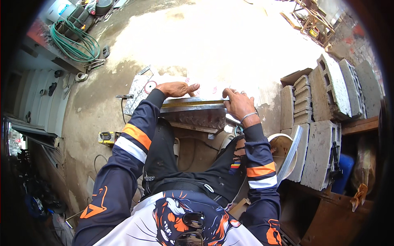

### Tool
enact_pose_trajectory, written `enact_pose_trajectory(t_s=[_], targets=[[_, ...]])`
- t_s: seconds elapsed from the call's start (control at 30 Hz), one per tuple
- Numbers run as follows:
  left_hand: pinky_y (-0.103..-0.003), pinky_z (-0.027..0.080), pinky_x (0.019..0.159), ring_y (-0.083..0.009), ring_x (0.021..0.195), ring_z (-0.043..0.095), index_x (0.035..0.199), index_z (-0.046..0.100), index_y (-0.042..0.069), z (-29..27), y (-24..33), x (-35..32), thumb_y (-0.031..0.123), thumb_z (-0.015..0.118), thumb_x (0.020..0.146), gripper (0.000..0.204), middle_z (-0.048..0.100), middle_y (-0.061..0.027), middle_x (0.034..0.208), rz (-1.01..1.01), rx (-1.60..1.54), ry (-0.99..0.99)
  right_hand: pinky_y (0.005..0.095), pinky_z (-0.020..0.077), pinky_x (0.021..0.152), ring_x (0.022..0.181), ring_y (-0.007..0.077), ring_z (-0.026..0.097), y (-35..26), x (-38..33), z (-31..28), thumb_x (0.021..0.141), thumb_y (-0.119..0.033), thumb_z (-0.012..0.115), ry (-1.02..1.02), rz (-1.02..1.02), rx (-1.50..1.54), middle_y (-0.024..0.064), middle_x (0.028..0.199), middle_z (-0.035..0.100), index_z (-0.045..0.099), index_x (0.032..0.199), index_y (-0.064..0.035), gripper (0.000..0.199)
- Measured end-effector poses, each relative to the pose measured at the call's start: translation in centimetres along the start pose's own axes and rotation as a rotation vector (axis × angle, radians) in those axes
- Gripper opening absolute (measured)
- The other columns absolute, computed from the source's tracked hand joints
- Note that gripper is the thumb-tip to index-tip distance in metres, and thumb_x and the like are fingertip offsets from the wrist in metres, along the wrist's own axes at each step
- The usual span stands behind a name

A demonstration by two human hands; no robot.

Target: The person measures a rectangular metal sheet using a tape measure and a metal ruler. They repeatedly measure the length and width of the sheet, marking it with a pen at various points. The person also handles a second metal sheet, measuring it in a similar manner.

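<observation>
A silver metal channel (193,108) lies crosswise in front of my knees, with a thin yellow strip (188,103), like a tape measure blade, along it. My left hand (177,89) is at its far left side, fingers stretched out and thumb apart, holding nothing that I can see. My right hand (241,104), with a ring and a bracelet, has its fingers curled over the right end of the channel. Below the channel shows a dull, scuffed metal face (201,118). Glare washes out the area beyond both hands.
Concrete blocks (328,88) are stacked at the right, near a round bucket (283,149) and a clear plastic strip (290,156). A yellow and black tool (108,138) lies on the floor at left. A coiled green hose (78,43) is at the far left.
</observation>
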State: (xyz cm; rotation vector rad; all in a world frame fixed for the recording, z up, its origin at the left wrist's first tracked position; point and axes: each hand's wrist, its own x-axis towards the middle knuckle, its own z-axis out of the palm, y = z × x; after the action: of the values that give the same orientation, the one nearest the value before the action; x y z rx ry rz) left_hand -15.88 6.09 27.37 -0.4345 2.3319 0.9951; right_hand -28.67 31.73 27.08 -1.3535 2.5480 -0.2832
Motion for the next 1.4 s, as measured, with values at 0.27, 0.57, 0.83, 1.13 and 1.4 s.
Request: enact_pose_trajectory(t_s=[0.27, 0.57, 0.83, 1.13, 1.4], targets=[[-0.041, 0.057, 0.094, -0.0315, 0.123, 0.057, 0.125, 0.068, 0.000, -0.1, 1.5, 2.1, 0.065, 0.049, 0.096, 0.074, 0.061, -0.0180, 0.136, 0.055, -0.058, -0.167, 0.0617, 0.0462, 0.087, 0.111, 0.0374, 0.064, 0.0, -1.7, 1.2, 0.091, -0.028, 0.061, 0.092, -0.038, 0.077, 0.0090, 0.139, 0.056, 0.065, 0.104, -0.0273, 0.014], [-0.047, 0.054, 0.099, -0.0347, 0.127, 0.054, 0.133, 0.062, 0.000, 3.3, 6.9, 3.4, 0.060, 0.062, 0.092, 0.072, 0.054, -0.0254, 0.140, 0.050, 0.004, -0.197, 0.0505, 0.0548, 0.082, 0.102, 0.0356, 0.067, 1.3, -3.8, 1.8, 0.090, -0.029, 0.063, 0.126, -0.186, 0.297, 0.0091, 0.131, 0.060, 0.066, 0.101, -0.0216, 0.013], [-0.042, 0.049, 0.063, -0.0250, 0.075, 0.062, 0.108, 0.071, 0.000, 7.7, 12.5, 9.5, 0.034, 0.065, 0.086, 0.040, 0.068, -0.0149, 0.085, 0.235, 0.117, -0.164, 0.0505, 0.0552, 0.081, 0.099, 0.0377, 0.068, 4.8, -7.1, 3.1, 0.087, -0.028, 0.068, 0.313, -0.101, 0.345, 0.0101, 0.135, 0.057, 0.067, 0.101, -0.0215, 0.016], [-0.043, 0.052, 0.085, -0.0304, 0.094, 0.068, 0.113, 0.073, 0.001, 5.4, 11.7, 9.3, 0.050, 0.065, 0.090, 0.055, 0.073, -0.0185, 0.104, 0.243, 0.545, -0.016, 0.0513, 0.0505, 0.082, 0.102, 0.0355, 0.065, 3.4, -17.9, 3.1, 0.087, -0.024, 0.067, 0.386, 0.136, 0.397, 0.0098, 0.118, 0.061, 0.068, 0.100, -0.0195, 0.013], [-0.028, 0.043, 0.062, -0.0092, 0.067, 0.052, 0.093, 0.067, 0.006, -8.6, 9.7, -1.8, 0.032, 0.065, 0.100, 0.026, 0.057, 0.0025, 0.076, 0.291, -0.460, 0.169, 0.0393, 0.0527, 0.073, 0.084, 0.0216, 0.067, 7.4, -29.2, 6.9, 0.096, -0.018, 0.059, 0.428, 0.382, 0.943, 0.0083, 0.090, 0.068, 0.064, 0.102, -0.0066, 0.013]])
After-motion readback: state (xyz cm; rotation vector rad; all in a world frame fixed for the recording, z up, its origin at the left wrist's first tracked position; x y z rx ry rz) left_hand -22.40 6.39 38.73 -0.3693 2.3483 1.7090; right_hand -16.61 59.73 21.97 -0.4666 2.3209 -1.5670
